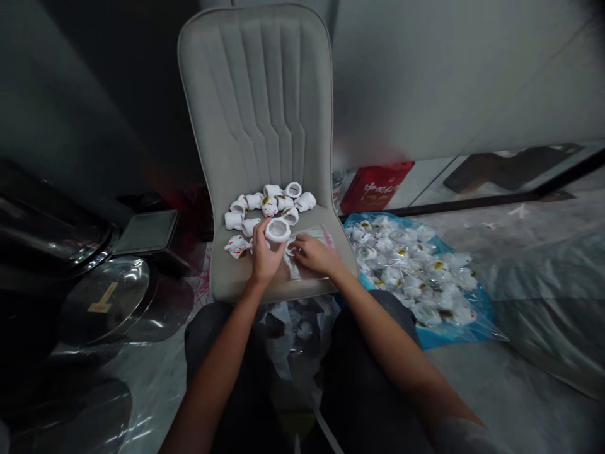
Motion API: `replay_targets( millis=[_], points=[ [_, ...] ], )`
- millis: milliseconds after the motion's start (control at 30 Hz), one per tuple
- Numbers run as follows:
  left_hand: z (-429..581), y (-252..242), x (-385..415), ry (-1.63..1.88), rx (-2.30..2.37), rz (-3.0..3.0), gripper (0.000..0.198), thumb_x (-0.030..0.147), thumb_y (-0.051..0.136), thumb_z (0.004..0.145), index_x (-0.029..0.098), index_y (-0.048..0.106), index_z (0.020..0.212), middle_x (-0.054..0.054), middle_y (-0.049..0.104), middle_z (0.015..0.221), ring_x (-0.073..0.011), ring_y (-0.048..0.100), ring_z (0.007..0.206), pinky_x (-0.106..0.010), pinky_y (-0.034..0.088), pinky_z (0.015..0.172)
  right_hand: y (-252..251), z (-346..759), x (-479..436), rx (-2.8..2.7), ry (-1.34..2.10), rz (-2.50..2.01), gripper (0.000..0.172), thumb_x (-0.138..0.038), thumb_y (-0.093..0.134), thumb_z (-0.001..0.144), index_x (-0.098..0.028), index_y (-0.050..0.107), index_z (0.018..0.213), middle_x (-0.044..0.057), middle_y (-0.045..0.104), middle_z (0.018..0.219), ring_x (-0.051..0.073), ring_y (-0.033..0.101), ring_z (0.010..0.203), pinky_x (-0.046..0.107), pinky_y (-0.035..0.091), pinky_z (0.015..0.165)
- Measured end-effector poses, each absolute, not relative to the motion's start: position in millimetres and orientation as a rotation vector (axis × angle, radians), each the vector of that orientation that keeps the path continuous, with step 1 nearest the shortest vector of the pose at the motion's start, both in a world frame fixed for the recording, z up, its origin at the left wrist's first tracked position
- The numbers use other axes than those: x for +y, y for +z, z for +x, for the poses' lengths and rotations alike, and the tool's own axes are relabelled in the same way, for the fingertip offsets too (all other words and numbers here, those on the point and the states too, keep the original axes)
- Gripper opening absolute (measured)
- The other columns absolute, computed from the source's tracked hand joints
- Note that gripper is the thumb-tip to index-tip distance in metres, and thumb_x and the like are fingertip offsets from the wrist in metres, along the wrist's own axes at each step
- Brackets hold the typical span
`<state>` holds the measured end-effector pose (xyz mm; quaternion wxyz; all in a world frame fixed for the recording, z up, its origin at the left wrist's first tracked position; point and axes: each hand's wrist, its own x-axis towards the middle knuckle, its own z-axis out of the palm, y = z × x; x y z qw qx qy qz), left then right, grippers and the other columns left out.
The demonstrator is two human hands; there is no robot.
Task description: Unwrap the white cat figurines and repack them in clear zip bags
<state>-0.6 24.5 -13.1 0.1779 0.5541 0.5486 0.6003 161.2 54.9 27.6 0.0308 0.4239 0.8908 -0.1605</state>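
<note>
Our left hand (265,247) is curled around a white china cat (277,231), fingers wrapped against its side and its hollow base turned up, perhaps so that the open end stays in easy view. Our right hand (316,255) lies over a clear plastic sheet (309,238) on the seat, fingers bent down onto it; whether they pinch it, we cannot tell. The sheet seems laid flat there to stay within reach of both hands.

Just beyond our hands, a cluster of white china cats (269,207) sits on a grey padded chair (255,94), some lying on their sides, probably because the seat is the nearest flat spot in front of our knees. Off the chair to our right, a blue-edged plastic bag (439,334) holds a heap of cats in clear wrap (401,268). A white plastic bag (293,334) sits between our dark trousers (210,334). Farther out are a red paper bag (375,187) and, to our left, steel pot lids (104,302).
</note>
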Motion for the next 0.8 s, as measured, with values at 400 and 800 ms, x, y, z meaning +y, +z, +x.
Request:
replay_targets(
  millis=[400,800],
  points=[
    [1,-15,24,1.598,1.504,1.582,0.057,0.015,0.071,0.080,0.019,0.050,0.133,-0.014,0.062,0.131,-0.0257,0.058,0.126,-0.041,0.045,0.109,41,167,59,2.956,-0.318,1.752,0.025,-0.030,0.052,0.099,-0.016,0.072,0.101,0.012,0.062,0.099,0.026,0.053,0.098,0.038,0.042,0.088],
    [3,-20,25,1.321,1.323,1.756,0.053,0.011,0.065,0.082,0.022,0.054,0.133,-0.011,0.065,0.127,-0.0253,0.060,0.121,-0.043,0.047,0.105,41,167,43,3.210,-0.435,1.708,0.024,-0.036,0.054,0.098,-0.022,0.073,0.103,0.008,0.059,0.098,0.023,0.053,0.097,0.039,0.042,0.089]
  ],
)
